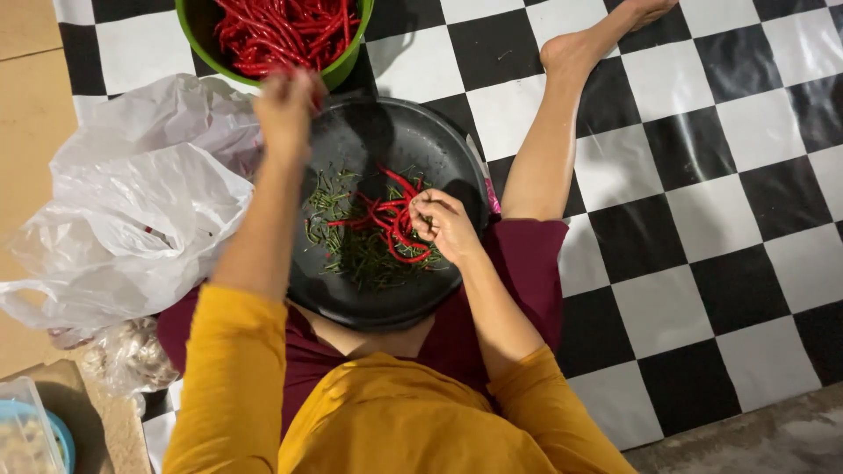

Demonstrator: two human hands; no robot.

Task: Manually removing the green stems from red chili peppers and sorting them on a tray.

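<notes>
**Hands over a crowded pan, open floor to the right**

A person sits on a black-and-white checkered floor mat (pixel 702 175) with a round dark pan (pixel 413 140) resting between the legs, its near rim against the lap. In the pan's middle lies a loose tangle of red chilies (pixel 392 221) on a scatter of green stems (pixel 338 230); the far half of the pan is bare metal.

The right hand (pixel 445 224) hovers at the right edge of that tangle, fingers curled in and pinching a chili. The left hand (pixel 285 110) is raised at the pan's far-left rim, just below a green bowl (pixel 347 66) heaped with more red chilies; the hand is blurred, its fingers look bunched, and I cannot tell whether they hold anything.

The bowl touches or nearly touches the pan's far rim, so there is little gap there. On the left, a crumpled white plastic bag (pixel 140 211) presses close against the pan's left edge and the left forearm. A clear bag of pale bulbs (pixel 132 355) sits near the left knee, and a blue-rimmed container (pixel 31 434) lies at the lower-left corner. The bare right leg (pixel 553 132) runs along the pan's right edge; beyond it the mat is open.
</notes>
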